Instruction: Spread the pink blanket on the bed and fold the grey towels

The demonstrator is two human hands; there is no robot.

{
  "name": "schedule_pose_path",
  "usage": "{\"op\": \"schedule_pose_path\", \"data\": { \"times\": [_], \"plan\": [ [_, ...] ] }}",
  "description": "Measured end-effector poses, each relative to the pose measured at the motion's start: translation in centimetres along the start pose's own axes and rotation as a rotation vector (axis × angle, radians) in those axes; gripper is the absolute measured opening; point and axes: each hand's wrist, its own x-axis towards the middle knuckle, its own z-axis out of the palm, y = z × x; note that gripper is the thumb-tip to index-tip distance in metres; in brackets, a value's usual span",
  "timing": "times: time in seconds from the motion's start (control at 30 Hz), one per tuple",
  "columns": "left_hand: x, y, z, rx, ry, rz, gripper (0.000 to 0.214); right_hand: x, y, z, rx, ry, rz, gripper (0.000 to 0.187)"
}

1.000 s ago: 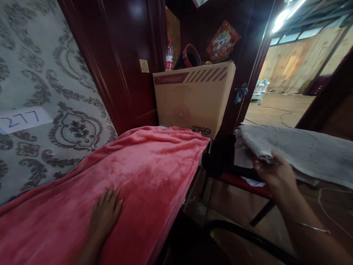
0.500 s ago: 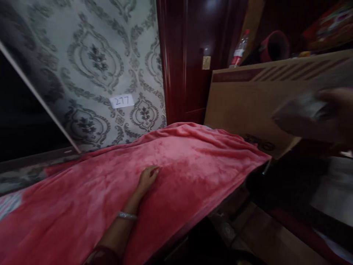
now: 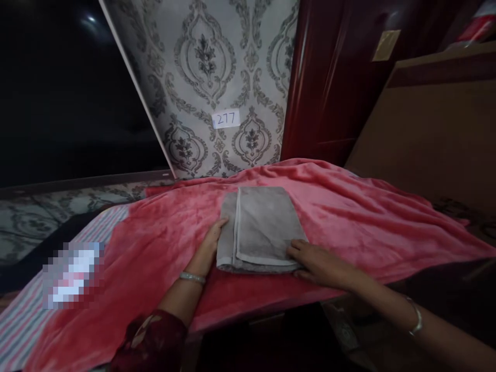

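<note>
On a pink blanket [image 3: 349, 206], open hands [image 3: 207, 248] [image 3: 318, 263] touch a folded grey towel [image 3: 259, 230].

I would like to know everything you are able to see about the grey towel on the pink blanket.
The grey towel is a terry-looking cloth folded into a flat rectangle, with a stitched band along its edges. Slightly creased, it lies on the pink fleece blanket. The left hand touches its left edge; the right hand rests at its near right corner.
</note>
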Motion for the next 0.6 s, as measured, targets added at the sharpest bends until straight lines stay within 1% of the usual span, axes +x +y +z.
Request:
{"op": "schedule_pose_path", "data": {
  "times": [0.07, 0.1, 0.17, 0.2, 0.27, 0.33, 0.37, 0.4, 0.43, 0.47, 0.5, 0.53, 0.57, 0.6],
  "plan": [
    [-0.3, -0.5, -0.5, -0.001, 0.022, -0.113, 0.033, 0.3, 1.9, -0.3, 0.061, 0.013, 0.010, 0.018],
    [-0.5, -0.7, -0.7, 0.002, 0.033, -0.124, 0.033, 0.7, 2.6, -0.5, 0.078, 0.038, 0.031, 0.018],
    [-0.7, -1.0, -0.6, -0.001, 0.053, -0.082, 0.034, 2.2, 2.9, -0.8, 0.113, 0.128, 0.082, 0.025],
    [-0.8, -1.1, -0.4, -0.004, 0.066, -0.064, 0.034, 3.1, 2.5, -0.8, 0.142, 0.173, 0.087, 0.032],
    [-1.0, -1.2, 0.0, -0.017, 0.079, -0.044, 0.035, 5.2, 0.2, -0.4, 0.183, 0.224, 0.038, 0.054],
    [-1.3, -1.1, 0.4, -0.017, 0.079, -0.013, 0.034, 7.2, -3.0, 0.4, 0.136, 0.213, -0.044, 0.075],
    [-1.5, -1.1, 0.6, -0.008, 0.076, 0.011, 0.033, 8.0, -4.5, 0.9, 0.083, 0.201, -0.064, 0.077],
    [-1.7, -1.0, 0.7, 0.004, 0.073, 0.033, 0.032, 8.7, -5.7, 1.4, 0.032, 0.191, -0.065, 0.072],
    [-1.9, -1.0, 0.7, 0.017, 0.070, 0.051, 0.030, 9.2, -6.4, 1.8, 0.002, 0.185, -0.059, 0.062],
    [-2.0, -0.9, 0.7, 0.026, 0.070, 0.061, 0.030, 9.6, -6.5, 1.9, 0.013, 0.190, -0.049, 0.054],
    [-2.1, -0.9, 0.6, 0.029, 0.072, 0.065, 0.031, 9.9, -6.0, 1.8, 0.067, 0.220, -0.034, 0.051],
    [-2.2, -0.8, 0.6, 0.032, 0.076, 0.063, 0.032, 9.9, -4.9, 1.3, 0.159, 0.285, -0.004, 0.049],
    [-2.2, -0.6, 0.5, 0.037, 0.084, 0.062, 0.033, 9.8, -3.1, 0.4, 0.271, 0.395, 0.052, 0.045],
    [-2.3, -0.4, 0.5, 0.046, 0.094, 0.070, 0.034, 9.3, -0.9, -0.8, 0.395, 0.546, 0.132, 0.038]
  ]
}}
